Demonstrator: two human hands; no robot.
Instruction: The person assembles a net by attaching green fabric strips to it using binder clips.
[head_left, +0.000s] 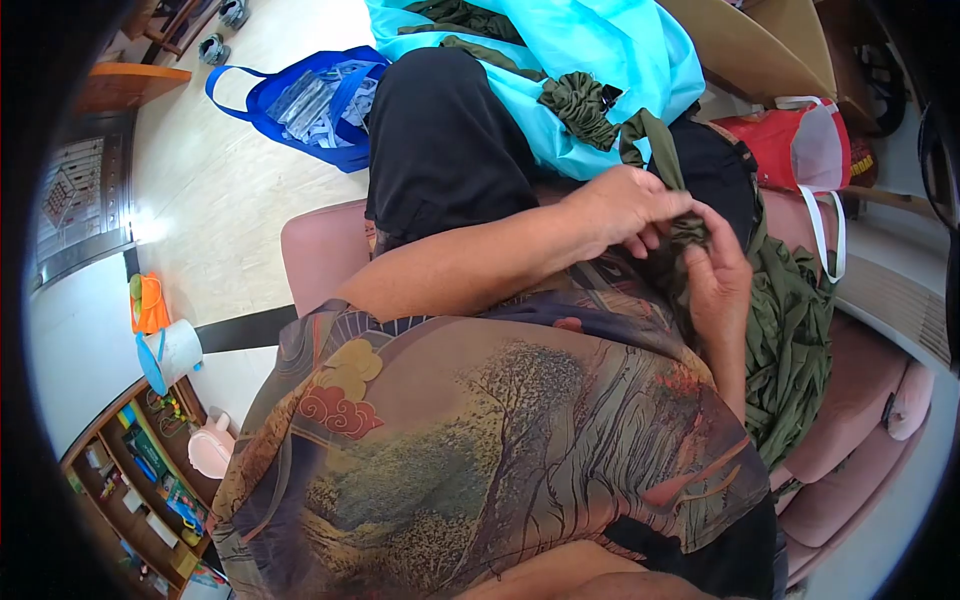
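My left hand pinches an olive-green fabric strip between thumb and fingers, just above my right thigh. Close beside it, my right hand is closed around a gathered, crinkled stretch of the same strip. From my hands the strip runs up onto a turquoise plastic bag lying over my knee. A tightly ruched part of the green fabric rests on that bag. To the right of my right hand, a heap of olive-green fabric lies on the pink seat. My fingertips are partly hidden by the cloth.
A blue tote bag filled with clear and pale packets stands on the floor at left. A red bag with white handles is at right, below a cardboard box. I sit on a pink sofa; shelves are at lower left.
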